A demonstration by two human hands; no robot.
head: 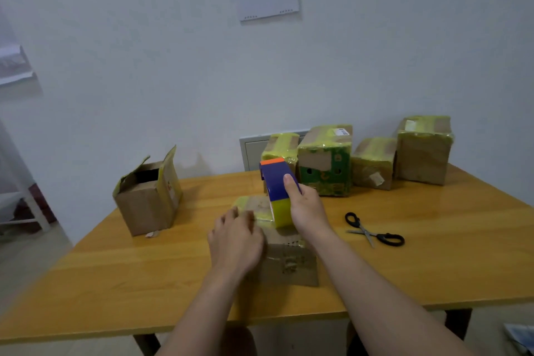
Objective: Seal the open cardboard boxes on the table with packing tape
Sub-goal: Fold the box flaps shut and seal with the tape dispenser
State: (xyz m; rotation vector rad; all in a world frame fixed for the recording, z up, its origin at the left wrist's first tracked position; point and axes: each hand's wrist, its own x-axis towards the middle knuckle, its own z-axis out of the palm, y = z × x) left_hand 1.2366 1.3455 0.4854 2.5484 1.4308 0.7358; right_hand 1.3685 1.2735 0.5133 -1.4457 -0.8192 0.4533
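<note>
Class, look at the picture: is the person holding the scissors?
No, the scissors lie untouched on the table, while the right hand grips the tape dispenser.

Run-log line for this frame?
phase: taping front box | right hand: grips tape dispenser on box top | left hand: rests on front box | open box: flaps up | scissors: untouched

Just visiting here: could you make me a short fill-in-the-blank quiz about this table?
1. The right hand grips the dispenser; the left hand rests on a ____.
2. The scissors lie to the ____ of both hands.
3. The left box has its flaps ____.
4. ____ taped boxes stand at the back.
Missing: box; right; open; four.
</note>
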